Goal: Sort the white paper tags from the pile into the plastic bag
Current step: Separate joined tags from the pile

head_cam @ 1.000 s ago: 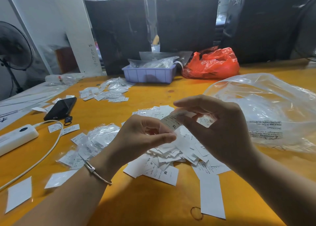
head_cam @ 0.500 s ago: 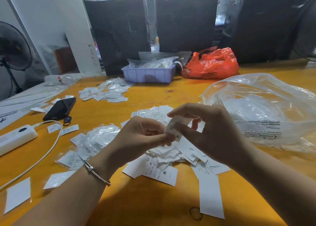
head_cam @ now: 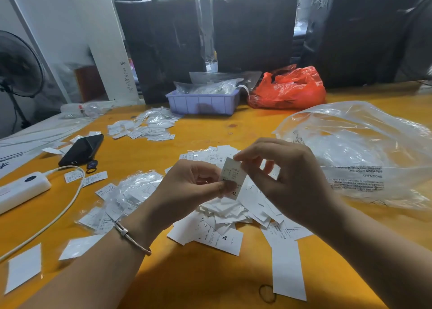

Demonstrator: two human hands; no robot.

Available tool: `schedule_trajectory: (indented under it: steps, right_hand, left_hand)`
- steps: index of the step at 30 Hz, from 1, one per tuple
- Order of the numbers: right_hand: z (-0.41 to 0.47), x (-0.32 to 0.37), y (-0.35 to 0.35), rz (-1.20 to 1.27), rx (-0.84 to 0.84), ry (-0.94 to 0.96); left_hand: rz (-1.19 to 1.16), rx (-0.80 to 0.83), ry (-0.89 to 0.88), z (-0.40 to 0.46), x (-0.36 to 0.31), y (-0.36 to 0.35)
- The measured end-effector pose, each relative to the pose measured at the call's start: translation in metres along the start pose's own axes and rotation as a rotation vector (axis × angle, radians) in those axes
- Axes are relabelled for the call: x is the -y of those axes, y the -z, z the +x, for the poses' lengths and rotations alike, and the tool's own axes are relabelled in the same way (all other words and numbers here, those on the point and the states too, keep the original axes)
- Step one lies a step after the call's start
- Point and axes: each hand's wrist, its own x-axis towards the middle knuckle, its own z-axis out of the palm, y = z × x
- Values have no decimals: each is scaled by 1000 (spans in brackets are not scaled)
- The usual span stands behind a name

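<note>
White paper, a tag (head_cam: 233,177) marked XL, was pinched at its lower end by the left hand (head_cam: 187,191), thumb against curled fingers, while the right hand (head_cam: 289,180) nipped its top corner between thumb and forefinger. Both hands held it just above the pile of tags (head_cam: 224,217) on the yellow table (head_cam: 187,283). To the right lay the clear plastic bag (head_cam: 364,149), crumpled and puffed up; whether any tags were inside could not be told. Farther back, a lilac tray (head_cam: 203,102) held clear packets, with a red bag (head_cam: 289,88) just beside it.
</note>
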Motion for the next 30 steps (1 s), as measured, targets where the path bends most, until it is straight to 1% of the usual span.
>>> schedule_trajectory:
  steps: [5, 13, 16, 18, 21, 26, 30]
  right_hand:
    - [-1, 2, -1, 78, 100, -32]
    - [-1, -4, -2, 109, 218, -78]
    - [1, -9, -2, 144, 179, -91]
    - [2, -13, -1, 179, 151, -141]
    - [4, -18, -2, 223, 170, -224]
    - [3, -19, -5, 253, 197, -254]
    - [4, -19, -5, 229, 184, -267]
  left_hand:
    - [-48, 16, 1, 0, 0, 0]
    - [7, 5, -20, 1, -3, -1]
    - [-34, 11, -2, 1, 0, 2]
    - [-49, 2, 10, 2, 2, 3]
    - [-64, -15, 7, 3, 4, 4]
    - [-77, 1, -23, 3, 1, 4]
    - [-5, -88, -26, 4, -2, 9]
